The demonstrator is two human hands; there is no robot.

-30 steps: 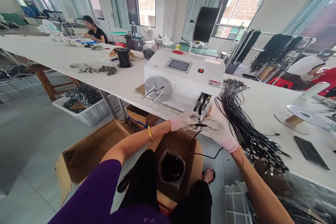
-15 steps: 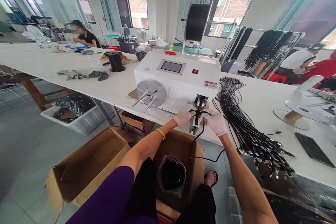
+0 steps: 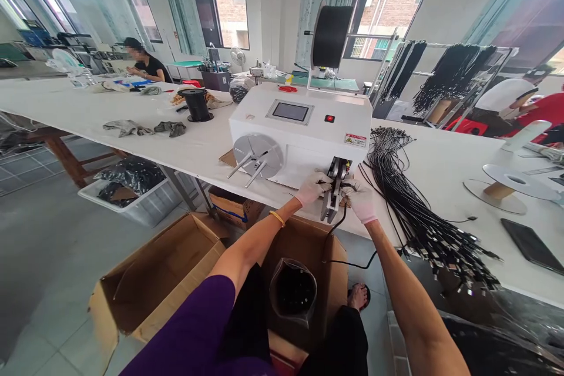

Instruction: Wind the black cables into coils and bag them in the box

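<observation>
A white tabletop machine (image 3: 304, 150) stands before me, with a metal tying head (image 3: 336, 182) jutting from its front right. Gloved in white, my left hand (image 3: 314, 189) is closed at the left side of that head, its fingertips on a dark piece of cable. My right hand (image 3: 361, 200), also gloved, pinches the black cable (image 3: 338, 224) on the other side. A loose length of it hangs below the right hand and curves over the box. The part of the cable between my hands is mostly hidden by the head.
A bundle of black cables (image 3: 418, 217) lies right of the machine, near a phone (image 3: 531, 244) and a flanged reel (image 3: 497, 191). Below are an open cardboard box (image 3: 158, 273) and another box holding a bag of dark items (image 3: 293, 291). Co-workers sit farther off.
Both hands have moved slightly in toward the tying head. The cable that crossed the front of the head is now less visible there. My view has shifted a little.
</observation>
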